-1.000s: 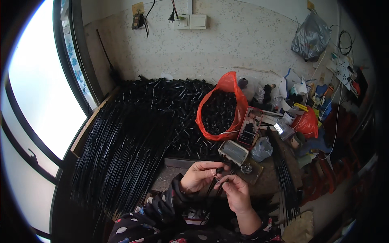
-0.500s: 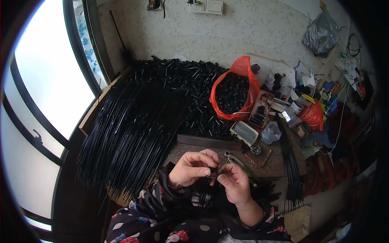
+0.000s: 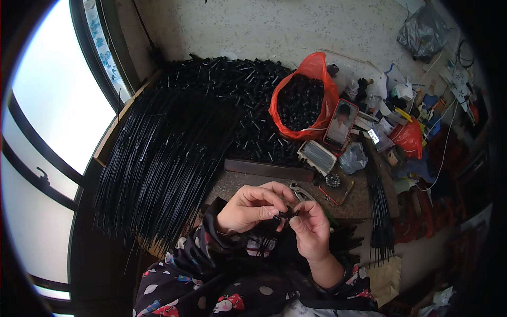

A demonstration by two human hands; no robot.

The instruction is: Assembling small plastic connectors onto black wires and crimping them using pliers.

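Close in front of my body, my left hand (image 3: pixel 248 207) and my right hand (image 3: pixel 311 228) meet at the fingertips. Between them is a small black part (image 3: pixel 285 215), pinched by the left thumb and fingers. The right thumb and forefinger close on its other side, and the fingers hide most of its shape. Just beyond the hands lies a pair of pliers (image 3: pixel 302 193) on the speckled tabletop (image 3: pixel 232 186). Several dark rod-like pieces (image 3: pixel 346 239) show near my right forearm.
Long thin black rods (image 3: pixel 153 169) fill the table's left. Behind them are heaped short black tubes (image 3: pixel 237 95), and more fill a red plastic bag (image 3: pixel 282 122). A dark bar (image 3: pixel 266 169), a phone (image 3: pixel 339 126), a rectangular tray (image 3: pixel 317 156) and a second rod bundle (image 3: pixel 375 206) lie around.
Both hands stay together; the left fingers have curled further over the black part, and the part has turned a little. The whole view has shifted slightly downward, and the phone's picture has changed.
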